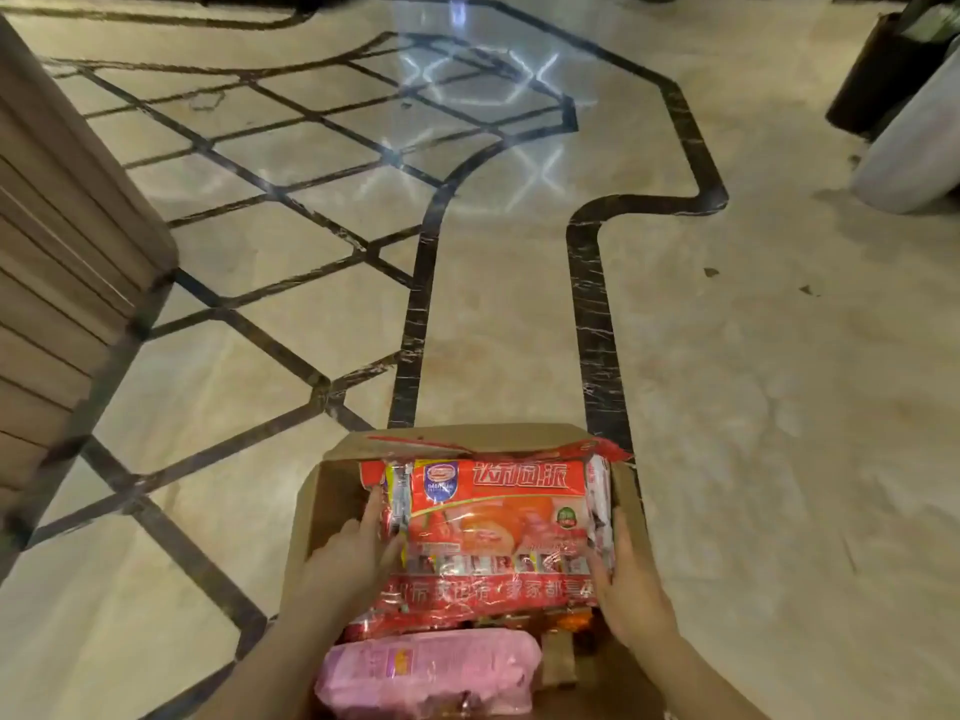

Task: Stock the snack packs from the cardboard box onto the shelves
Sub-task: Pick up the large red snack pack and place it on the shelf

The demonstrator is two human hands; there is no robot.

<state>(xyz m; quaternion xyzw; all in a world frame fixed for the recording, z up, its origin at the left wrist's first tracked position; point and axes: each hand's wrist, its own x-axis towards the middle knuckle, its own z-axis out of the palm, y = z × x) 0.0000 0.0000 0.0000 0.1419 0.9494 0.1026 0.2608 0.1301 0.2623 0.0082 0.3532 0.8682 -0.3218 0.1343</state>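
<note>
An open cardboard box (311,517) sits on the floor at the bottom centre, full of snack packs. On top lies a large red snack pack (498,517) with a cake picture and white lettering. My left hand (348,553) holds its left edge, thumb over the wrapper and fingers along the side. My right hand (628,579) grips its right edge from the other side. A pink snack pack (431,672) lies nearer to me in the box, below the red one. More red wrappers show underneath.
Polished marble floor (753,407) with dark inlaid lines stretches ahead. A wooden panelled counter or wall (57,252) stands at the left. At the top right are a dark bin (878,80) and a pale round column base (914,148).
</note>
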